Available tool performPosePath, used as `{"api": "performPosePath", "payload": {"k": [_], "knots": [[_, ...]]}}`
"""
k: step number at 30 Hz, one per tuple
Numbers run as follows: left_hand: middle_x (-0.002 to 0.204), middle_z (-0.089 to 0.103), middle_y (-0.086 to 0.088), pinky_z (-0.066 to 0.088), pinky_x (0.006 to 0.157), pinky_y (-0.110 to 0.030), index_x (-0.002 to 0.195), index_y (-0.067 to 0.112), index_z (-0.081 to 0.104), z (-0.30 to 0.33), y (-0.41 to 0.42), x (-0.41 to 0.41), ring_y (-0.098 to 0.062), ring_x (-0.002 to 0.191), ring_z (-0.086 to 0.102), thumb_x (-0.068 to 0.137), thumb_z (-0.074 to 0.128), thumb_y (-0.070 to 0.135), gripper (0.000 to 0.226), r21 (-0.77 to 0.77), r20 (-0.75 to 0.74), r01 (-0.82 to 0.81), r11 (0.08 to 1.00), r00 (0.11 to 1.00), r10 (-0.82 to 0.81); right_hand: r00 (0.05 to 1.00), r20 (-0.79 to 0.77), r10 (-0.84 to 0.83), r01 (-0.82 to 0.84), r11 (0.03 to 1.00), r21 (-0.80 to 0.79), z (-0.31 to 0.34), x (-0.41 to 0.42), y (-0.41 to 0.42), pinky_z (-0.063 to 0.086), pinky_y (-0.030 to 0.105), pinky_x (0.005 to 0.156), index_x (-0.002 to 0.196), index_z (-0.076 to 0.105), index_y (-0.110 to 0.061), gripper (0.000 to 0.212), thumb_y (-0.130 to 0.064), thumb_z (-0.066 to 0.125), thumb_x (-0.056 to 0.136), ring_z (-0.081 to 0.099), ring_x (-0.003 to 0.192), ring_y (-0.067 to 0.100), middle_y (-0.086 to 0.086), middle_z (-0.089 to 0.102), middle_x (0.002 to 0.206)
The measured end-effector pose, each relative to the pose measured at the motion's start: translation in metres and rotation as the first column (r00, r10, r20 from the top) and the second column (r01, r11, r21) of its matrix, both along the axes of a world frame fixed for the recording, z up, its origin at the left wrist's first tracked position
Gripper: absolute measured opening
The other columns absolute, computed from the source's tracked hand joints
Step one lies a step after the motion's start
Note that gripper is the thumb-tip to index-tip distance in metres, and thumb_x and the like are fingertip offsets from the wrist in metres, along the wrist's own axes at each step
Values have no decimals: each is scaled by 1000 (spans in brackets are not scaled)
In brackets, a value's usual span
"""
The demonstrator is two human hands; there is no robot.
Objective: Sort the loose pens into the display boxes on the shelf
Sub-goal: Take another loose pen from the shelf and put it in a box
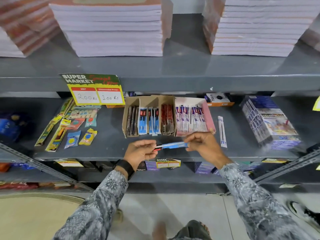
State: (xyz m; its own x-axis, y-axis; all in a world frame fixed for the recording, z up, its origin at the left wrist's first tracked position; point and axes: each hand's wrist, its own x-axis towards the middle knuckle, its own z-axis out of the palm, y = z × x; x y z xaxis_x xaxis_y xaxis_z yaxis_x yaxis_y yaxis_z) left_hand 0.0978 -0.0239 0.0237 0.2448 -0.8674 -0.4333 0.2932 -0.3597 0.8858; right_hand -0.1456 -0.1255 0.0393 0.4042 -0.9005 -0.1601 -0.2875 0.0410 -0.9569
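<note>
- Head view: I have both hands low in front of the middle shelf (242, 153). My left hand (141, 153) pinches the red-and-black end of a blue packaged pen (173, 146), and my right hand (201, 143) pinches its other end, so the pen hangs level between them, just clear of the shelf surface.
- Just behind the pen stands the brown cardboard display box (149, 101), split into compartments: dark pens on the left, blue-packed pens (149, 122) in the middle, red-brown ones on the right. Touching its right side is a pink box (208, 116) crowded with white-and-purple packs.
- One more loose pen (222, 131), white with blue print, lies on the shelf to the right of the pink box, near my right hand. It is not yet sorted.
- Judging by colour, I think the pen I hold belongs with the blue packs in the middle compartment.
- Risks from here: the compartments sit close together, so a careless push could drop the pen among the dark or red ones. The blue packs look tightly stacked, and forcing the wrapper in could crumple it or tip neighbours forward.
- The light cardboard box could slide back if I press on it.
- My right sleeve could brush the loose pen off the shelf edge.
</note>
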Motion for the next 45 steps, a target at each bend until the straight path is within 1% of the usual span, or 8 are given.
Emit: {"api": "performPosePath", "payload": {"k": [12,17,21,24,29,35,40,45], "knots": [[95,75,-19,61,68,-29,113,2,69,-6,-5,-2,-24,73,71,87,70,2,27,-59,292,113,992,952,-91,848,-426,315,-256,948,190,1,3,-4,55,23,51,86,76,-21,15,-7,81,81,62,55,10,5,75,76],[87,76,-6,62,71,-39,115,18,68,-15,-13,8,-24,74,71,88,72,13,28,-134,238,-167,977,952,195,889,-401,222,-123,959,257,-10,25,10,50,22,43,88,75,-2,6,-8,75,88,59,46,12,10,67,64],[114,73,-14,56,86,-47,128,23,63,-33,1,23,-38,99,69,97,52,25,33,-94,925,-26,995,368,97,971,-234,-46,134,916,379,-24,72,18,53,23,41,79,71,0,8,1,74,85,58,45,19,19,67,69],[159,32,-12,23,120,-50,150,11,34,-54,18,22,-30,148,26,104,23,32,53,221,965,179,959,100,-242,949,-162,-270,314,846,430,-31,110,15,60,28,51,74,73,1,11,1,81,80,64,47,20,21,74,73],[164,18,-9,5,124,-47,153,9,25,-71,19,25,-24,152,6,103,17,32,56,287,954,175,942,33,-297,783,105,-613,344,567,748,-30,149,8,62,29,79,75,66,0,17,11,72,86,68,70,18,12,70,76],[162,22,-10,1,122,-43,152,9,29,-70,23,26,-24,152,11,96,3,41,70,237,968,187,953,38,-249,598,397,-697,19,507,862,-38,143,28,66,37,73,94,63,1,22,21,52,93,62,108,32,17,63,95],[163,18,-9,3,123,-45,153,8,26,-73,21,23,-23,152,7,97,4,41,68,236,968,181,955,45,-248,770,69,-634,573,735,363,-43,66,24,55,31,54,93,76,-15,27,7,60,92,74,67,29,11,79,92],[161,26,-10,9,122,-50,151,7,32,-80,19,21,-26,151,15,98,11,38,65,222,974,159,962,14,-227,506,-419,-754,642,653,-402,-49,-26,-14,52,45,77,100,74,-10,22,-17,57,91,65,95,44,24,70,102]]}}
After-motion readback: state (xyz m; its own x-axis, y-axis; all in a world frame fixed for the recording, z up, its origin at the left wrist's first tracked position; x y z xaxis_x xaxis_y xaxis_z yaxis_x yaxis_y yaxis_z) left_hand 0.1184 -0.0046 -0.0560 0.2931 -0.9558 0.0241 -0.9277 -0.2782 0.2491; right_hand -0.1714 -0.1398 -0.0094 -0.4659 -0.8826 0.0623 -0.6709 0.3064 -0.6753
